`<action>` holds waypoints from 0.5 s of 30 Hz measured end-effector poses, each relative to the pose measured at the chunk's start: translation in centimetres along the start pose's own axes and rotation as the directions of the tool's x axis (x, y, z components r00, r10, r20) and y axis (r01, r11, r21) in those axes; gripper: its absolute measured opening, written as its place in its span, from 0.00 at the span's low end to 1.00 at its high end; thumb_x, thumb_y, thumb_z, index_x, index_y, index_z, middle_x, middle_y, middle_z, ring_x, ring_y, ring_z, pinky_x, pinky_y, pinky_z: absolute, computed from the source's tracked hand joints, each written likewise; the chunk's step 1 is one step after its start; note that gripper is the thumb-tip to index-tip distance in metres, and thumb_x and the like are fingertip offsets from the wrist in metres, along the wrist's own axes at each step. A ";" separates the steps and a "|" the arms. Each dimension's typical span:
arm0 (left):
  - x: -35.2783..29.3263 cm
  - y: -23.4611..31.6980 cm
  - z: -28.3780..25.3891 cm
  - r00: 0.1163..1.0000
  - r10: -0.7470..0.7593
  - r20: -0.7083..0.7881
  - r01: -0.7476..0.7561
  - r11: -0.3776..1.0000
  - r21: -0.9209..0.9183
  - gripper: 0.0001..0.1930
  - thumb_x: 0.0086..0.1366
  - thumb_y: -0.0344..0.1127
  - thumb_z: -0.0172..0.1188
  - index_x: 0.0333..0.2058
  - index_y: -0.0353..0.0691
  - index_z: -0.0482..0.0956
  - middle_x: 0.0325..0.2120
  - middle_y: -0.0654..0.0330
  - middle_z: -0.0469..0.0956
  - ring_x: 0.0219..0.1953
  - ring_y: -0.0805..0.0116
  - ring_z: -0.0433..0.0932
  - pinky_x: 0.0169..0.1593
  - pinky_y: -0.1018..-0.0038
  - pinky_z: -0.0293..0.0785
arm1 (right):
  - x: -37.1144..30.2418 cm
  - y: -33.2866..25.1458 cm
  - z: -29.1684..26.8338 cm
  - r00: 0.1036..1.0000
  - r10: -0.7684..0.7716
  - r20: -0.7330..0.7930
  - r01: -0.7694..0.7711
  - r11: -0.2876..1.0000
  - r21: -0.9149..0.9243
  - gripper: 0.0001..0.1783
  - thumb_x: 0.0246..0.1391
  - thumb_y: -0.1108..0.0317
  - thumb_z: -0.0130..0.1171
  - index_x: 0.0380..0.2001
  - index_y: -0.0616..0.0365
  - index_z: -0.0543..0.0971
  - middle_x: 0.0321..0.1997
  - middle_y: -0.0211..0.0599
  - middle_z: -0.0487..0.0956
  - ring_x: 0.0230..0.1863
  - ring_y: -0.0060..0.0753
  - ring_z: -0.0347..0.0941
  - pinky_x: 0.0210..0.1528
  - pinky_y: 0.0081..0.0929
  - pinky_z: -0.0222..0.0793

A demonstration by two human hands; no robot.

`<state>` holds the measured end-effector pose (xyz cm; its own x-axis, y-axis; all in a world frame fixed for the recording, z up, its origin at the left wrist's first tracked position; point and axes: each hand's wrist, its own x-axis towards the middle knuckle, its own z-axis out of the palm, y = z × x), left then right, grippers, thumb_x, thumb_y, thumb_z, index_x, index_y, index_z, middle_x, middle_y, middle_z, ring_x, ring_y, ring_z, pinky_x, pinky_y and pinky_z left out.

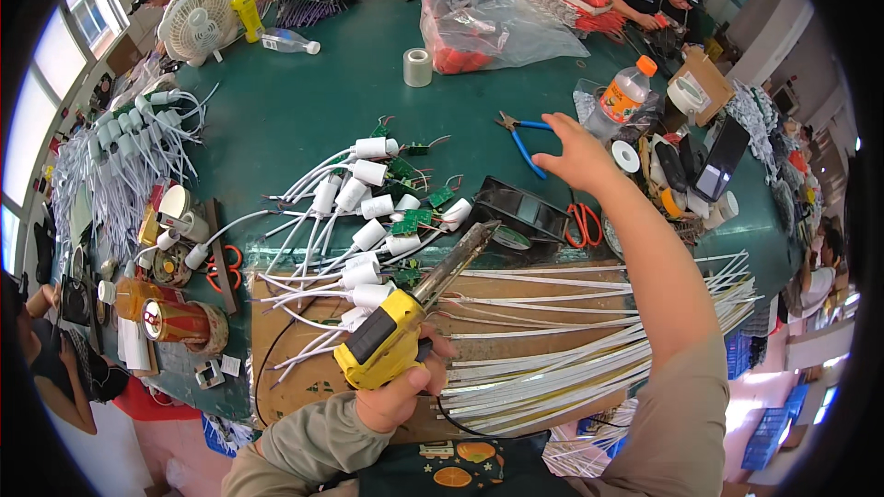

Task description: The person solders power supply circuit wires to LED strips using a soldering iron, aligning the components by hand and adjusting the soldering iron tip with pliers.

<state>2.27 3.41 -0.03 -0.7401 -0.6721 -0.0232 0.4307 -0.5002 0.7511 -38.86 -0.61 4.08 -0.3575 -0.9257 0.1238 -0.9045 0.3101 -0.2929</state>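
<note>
My left hand [405, 393] is wrapped round a yellow-and-black gun-shaped tool [385, 336]. Its long, scorched metal barrel points up and to the right over the bench. My right hand [582, 158] reaches far forward, thumb and fingers apart, beside the handle ends of blue-handled pliers [525, 140] lying on the green table. Whether a finger touches a handle is hard to tell. Left of the barrel lies a heap of white cylinders [368, 172] with white cables and small green circuit boards [412, 221]. Long white wires [552, 350] spread across a brown board under my arms.
A black open box [520, 212] and red-handled scissors [584, 225] lie near my right forearm. Farther off stand an orange-capped bottle [626, 97] and a tape roll [417, 67]. A red can [180, 320] is at left. Other people work around the table.
</note>
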 end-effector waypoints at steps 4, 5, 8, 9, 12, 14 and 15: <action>0.6 0.3 -0.5 0.998 0.024 0.055 -0.018 0.993 -0.114 0.30 0.61 0.46 0.60 0.57 0.35 0.67 0.39 0.43 0.79 0.18 0.65 0.73 0.28 0.65 0.70 | 4.0 1.4 3.1 0.955 0.200 0.217 -0.149 0.961 -0.232 0.54 0.41 0.43 0.69 0.69 0.52 0.59 0.73 0.55 0.53 0.69 0.53 0.59 0.67 0.39 0.60; 0.7 0.4 -0.7 0.999 0.024 0.047 -0.018 0.994 -0.111 0.30 0.61 0.46 0.60 0.57 0.35 0.67 0.39 0.43 0.79 0.18 0.65 0.73 0.28 0.65 0.70 | 4.7 1.0 3.1 0.955 0.196 0.223 -0.145 0.963 -0.227 0.54 0.41 0.43 0.69 0.69 0.52 0.59 0.73 0.55 0.53 0.69 0.53 0.59 0.67 0.39 0.60; 1.1 0.6 -1.0 0.990 -0.012 0.140 0.061 0.935 -0.350 0.28 0.64 0.51 0.54 0.56 0.37 0.68 0.40 0.44 0.79 0.16 0.67 0.71 0.24 0.67 0.66 | 5.9 0.6 2.2 0.875 0.248 0.416 -0.147 0.954 -0.261 0.58 0.38 0.38 0.69 0.70 0.50 0.58 0.72 0.56 0.54 0.71 0.56 0.56 0.68 0.42 0.58; 1.0 0.6 -0.9 0.990 -0.017 0.140 0.066 0.934 -0.352 0.28 0.64 0.51 0.54 0.56 0.37 0.68 0.40 0.44 0.79 0.16 0.67 0.71 0.24 0.67 0.66 | 6.1 0.6 2.2 0.872 0.252 0.419 -0.150 0.953 -0.262 0.58 0.38 0.38 0.69 0.70 0.50 0.58 0.72 0.56 0.54 0.71 0.56 0.56 0.68 0.42 0.58; 1.2 0.7 -0.5 0.976 -0.093 0.195 0.176 0.866 -0.467 0.28 0.65 0.51 0.52 0.56 0.37 0.68 0.40 0.45 0.79 0.16 0.68 0.70 0.22 0.69 0.65 | 6.4 1.2 2.3 0.896 0.230 0.380 -0.086 0.929 -0.359 0.59 0.37 0.38 0.70 0.70 0.50 0.59 0.71 0.55 0.56 0.69 0.57 0.58 0.68 0.43 0.59; 1.3 0.6 -0.4 0.968 -0.090 0.234 0.205 0.822 -0.531 0.27 0.65 0.52 0.52 0.55 0.38 0.69 0.40 0.47 0.79 0.15 0.70 0.69 0.21 0.71 0.64 | 6.1 1.5 2.2 0.901 0.223 0.372 -0.116 0.950 -0.289 0.59 0.35 0.38 0.70 0.69 0.51 0.60 0.69 0.55 0.59 0.66 0.58 0.63 0.66 0.44 0.61; 1.3 0.6 -0.5 0.966 -0.097 0.241 0.215 0.821 -0.529 0.27 0.65 0.52 0.52 0.55 0.38 0.69 0.40 0.47 0.79 0.15 0.70 0.69 0.21 0.71 0.64 | 6.1 1.4 2.0 0.900 0.232 0.369 -0.126 0.949 -0.289 0.59 0.35 0.38 0.70 0.69 0.51 0.60 0.69 0.55 0.59 0.66 0.58 0.63 0.66 0.44 0.61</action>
<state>1.79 1.96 0.07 -0.8809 -0.4690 0.0630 0.4680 -0.8438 0.2627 -41.84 -6.21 2.55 -0.4458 -0.8410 -0.3065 -0.8804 0.4738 -0.0194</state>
